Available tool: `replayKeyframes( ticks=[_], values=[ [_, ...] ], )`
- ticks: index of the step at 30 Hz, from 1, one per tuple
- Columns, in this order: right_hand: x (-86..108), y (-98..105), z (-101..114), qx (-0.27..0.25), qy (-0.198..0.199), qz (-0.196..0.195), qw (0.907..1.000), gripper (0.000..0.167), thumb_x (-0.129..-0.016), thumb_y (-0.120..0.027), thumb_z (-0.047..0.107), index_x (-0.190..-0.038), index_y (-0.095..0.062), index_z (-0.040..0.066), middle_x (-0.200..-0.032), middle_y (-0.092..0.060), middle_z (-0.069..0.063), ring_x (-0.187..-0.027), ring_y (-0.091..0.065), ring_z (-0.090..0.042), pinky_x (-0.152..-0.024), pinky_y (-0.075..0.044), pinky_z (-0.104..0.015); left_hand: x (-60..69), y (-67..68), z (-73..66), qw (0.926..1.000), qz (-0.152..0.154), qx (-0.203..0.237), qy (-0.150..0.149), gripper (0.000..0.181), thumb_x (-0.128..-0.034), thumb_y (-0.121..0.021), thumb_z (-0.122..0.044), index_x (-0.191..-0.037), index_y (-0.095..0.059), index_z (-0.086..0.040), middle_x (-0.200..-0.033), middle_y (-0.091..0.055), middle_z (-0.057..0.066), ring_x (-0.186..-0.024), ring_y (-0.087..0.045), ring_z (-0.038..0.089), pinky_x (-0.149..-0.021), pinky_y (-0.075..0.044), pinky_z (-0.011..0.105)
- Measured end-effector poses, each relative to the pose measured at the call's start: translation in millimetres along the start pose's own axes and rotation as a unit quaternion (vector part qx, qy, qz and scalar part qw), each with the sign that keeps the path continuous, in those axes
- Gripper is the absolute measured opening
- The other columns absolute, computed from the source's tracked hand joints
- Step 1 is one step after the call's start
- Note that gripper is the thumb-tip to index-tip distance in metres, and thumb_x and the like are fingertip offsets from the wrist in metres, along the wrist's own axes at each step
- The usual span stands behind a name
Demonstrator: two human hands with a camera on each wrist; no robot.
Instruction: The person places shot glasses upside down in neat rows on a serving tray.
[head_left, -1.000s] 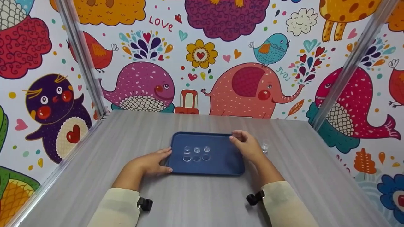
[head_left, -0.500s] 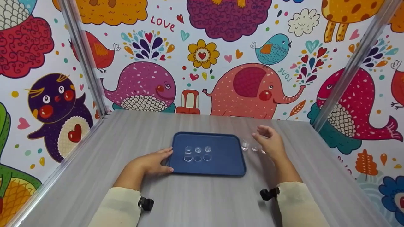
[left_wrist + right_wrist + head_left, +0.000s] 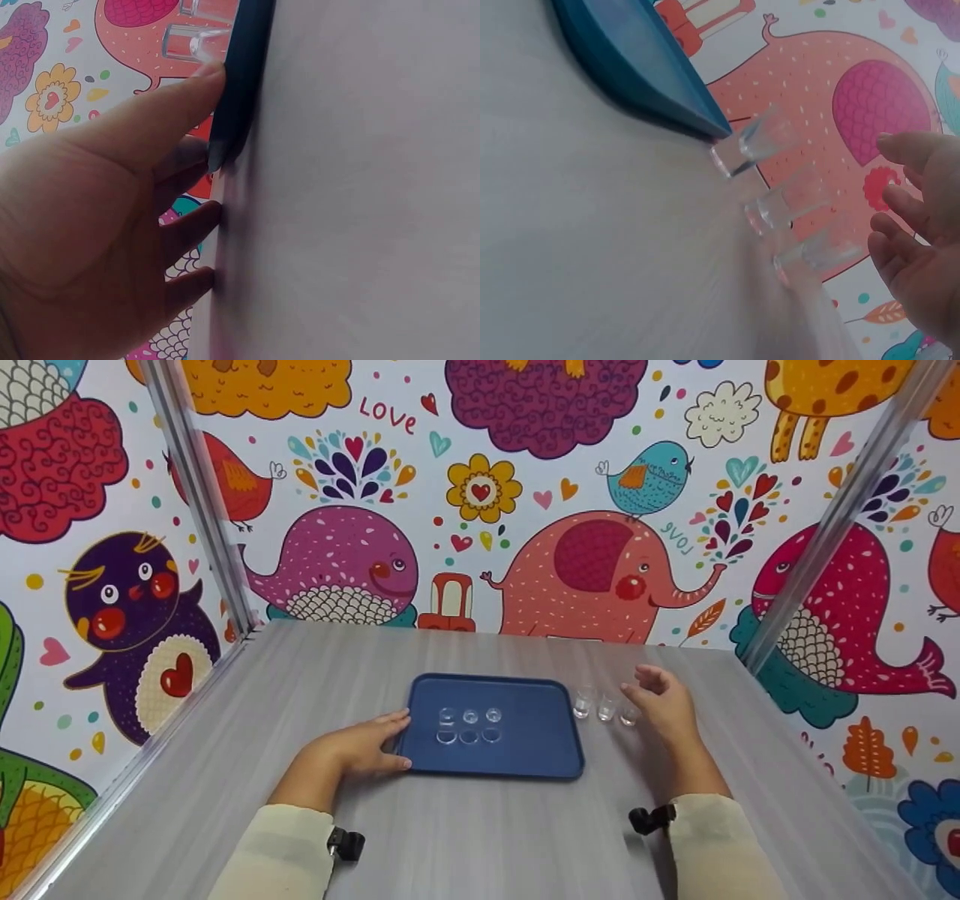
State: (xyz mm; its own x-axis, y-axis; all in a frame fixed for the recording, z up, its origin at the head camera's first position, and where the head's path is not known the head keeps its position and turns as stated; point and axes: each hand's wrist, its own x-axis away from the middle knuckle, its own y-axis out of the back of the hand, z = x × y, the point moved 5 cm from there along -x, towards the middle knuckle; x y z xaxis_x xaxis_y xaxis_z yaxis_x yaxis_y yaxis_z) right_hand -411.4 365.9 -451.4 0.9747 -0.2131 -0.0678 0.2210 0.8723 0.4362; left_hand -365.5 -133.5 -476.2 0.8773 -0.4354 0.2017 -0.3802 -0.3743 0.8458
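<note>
A blue rectangular tray (image 3: 536, 742) lies on the table. On it stand three small clear glasses (image 3: 470, 717) in a row, apparently upside down, thick bases up. My left hand (image 3: 362, 746) rests against the tray's left edge, thumb and fingers extended; in the left wrist view the thumb (image 3: 161, 112) touches the tray's side. Just beyond the tray's right edge, three more clear glasses stand upright in a row: a left one (image 3: 582, 706), a middle one (image 3: 606, 709) and a right one (image 3: 628, 715). My right hand (image 3: 666, 706) hovers beside the right one, fingers loosely bent, holding nothing.
The grey wood-grain table (image 3: 480, 840) reaches back to walls printed with cartoon animals. Metal posts (image 3: 802, 540) rise at the table's back corners. A small black camera (image 3: 346, 844) sits at my left wrist, another (image 3: 651, 819) at my right.
My right hand has moved right, from the tray's right edge past the upright glasses, uncovering all three. My left hand stays at the tray's left edge.
</note>
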Motion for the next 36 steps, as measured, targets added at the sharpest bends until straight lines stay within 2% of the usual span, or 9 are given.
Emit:
replayKeyframes(
  ticks=[5, 11, 20, 25, 30, 33, 36],
  values=[
    [-2.6, 1, -9, -0.007, -0.028, 0.001, 0.9996, 0.069, -0.1, -0.076, 0.041, -0.158, -0.049, 0.016, -0.165, -0.049, -0.014, -0.154, -0.045, -0.035, -0.128, -0.04, -0.055, -0.3, 0.7, 0.9, 1.0, 0.0, 0.003, 0.003, 0.088, -0.0981, -0.077, -0.044, -0.169, -0.035, -0.013, -0.18, -0.025, 0.002, -0.166, -0.025, 0.038, -0.134, -0.024, 0.061],
    [-6.3, -1, -23, 0.003, -0.06, 0.009, 0.9982, 0.068, -0.101, -0.076, 0.031, -0.16, -0.047, 0.016, -0.164, -0.049, -0.015, -0.151, -0.047, -0.036, -0.124, -0.046, -0.053, -0.9, -0.1, -0.4, 1.0, 0.004, 0.0, -0.001, 0.088, -0.0983, -0.077, -0.044, -0.168, -0.035, -0.011, -0.18, -0.025, 0.004, -0.166, -0.024, 0.04, -0.133, -0.024, 0.061],
    [-11.1, -9, -43, 0.062, -0.069, 0.076, 0.9927, 0.072, -0.098, -0.078, 0.027, -0.159, -0.047, 0.008, -0.16, -0.052, -0.022, -0.143, -0.051, -0.04, -0.125, -0.042, -0.057, -1.6, -0.4, 0.6, 1.0, 0.004, -0.002, 0.001, 0.088, -0.0985, -0.077, -0.043, -0.168, -0.035, -0.011, -0.18, -0.025, 0.005, -0.166, -0.025, 0.04, -0.133, -0.025, 0.062],
    [-10.5, -8, -48, 0.112, -0.077, 0.067, 0.9884, 0.063, -0.097, -0.08, 0.025, -0.151, -0.055, 0.006, -0.146, -0.059, -0.025, -0.128, -0.057, -0.04, -0.12, -0.047, -0.058, -1.0, -0.8, 0.3, 1.0, 0.004, -0.002, 0.0, 0.088, -0.0981, -0.077, -0.043, -0.168, -0.035, -0.01, -0.18, -0.026, 0.005, -0.166, -0.025, 0.04, -0.133, -0.025, 0.062],
    [-9.2, -7, -49, 0.125, -0.086, 0.053, 0.987, 0.049, -0.096, -0.081, 0.027, -0.136, -0.065, 0.004, -0.132, -0.066, -0.021, -0.116, -0.061, -0.035, -0.109, -0.055, -0.051, -0.8, -0.7, 0.6, 1.0, 0.003, -0.001, 0.003, 0.088, -0.0984, -0.077, -0.043, -0.168, -0.035, -0.011, -0.18, -0.025, 0.004, -0.166, -0.025, 0.039, -0.133, -0.025, 0.061],
    [-8.8, -8, -49, 0.122, -0.094, 0.047, 0.9869, 0.045, -0.096, -0.082, 0.028, -0.131, -0.067, 0.004, -0.129, -0.067, -0.02, -0.114, -0.061, -0.034, -0.106, -0.055, -0.049, -0.4, -0.5, 0.7, 1.0, 0.001, -0.001, 0.002, 0.087, -0.0985, -0.077, -0.043, -0.168, -0.035, -0.011, -0.18, -0.025, 0.004, -0.166, -0.025, 0.04, -0.133, -0.024, 0.061],
    [-8.7, -9, -49, 0.116, -0.105, 0.048, 0.9865, 0.048, -0.096, -0.081, 0.03, -0.134, -0.065, 0.005, -0.132, -0.065, -0.02, -0.118, -0.059, -0.034, -0.111, -0.054, -0.051, 0.0, -0.6, 0.9, 1.0, -0.001, 0.0, 0.001, 0.087, -0.0983, -0.077, -0.043, -0.168, -0.036, -0.011, -0.18, -0.026, 0.004, -0.166, -0.025, 0.04, -0.133, -0.024, 0.062]
  ],
)
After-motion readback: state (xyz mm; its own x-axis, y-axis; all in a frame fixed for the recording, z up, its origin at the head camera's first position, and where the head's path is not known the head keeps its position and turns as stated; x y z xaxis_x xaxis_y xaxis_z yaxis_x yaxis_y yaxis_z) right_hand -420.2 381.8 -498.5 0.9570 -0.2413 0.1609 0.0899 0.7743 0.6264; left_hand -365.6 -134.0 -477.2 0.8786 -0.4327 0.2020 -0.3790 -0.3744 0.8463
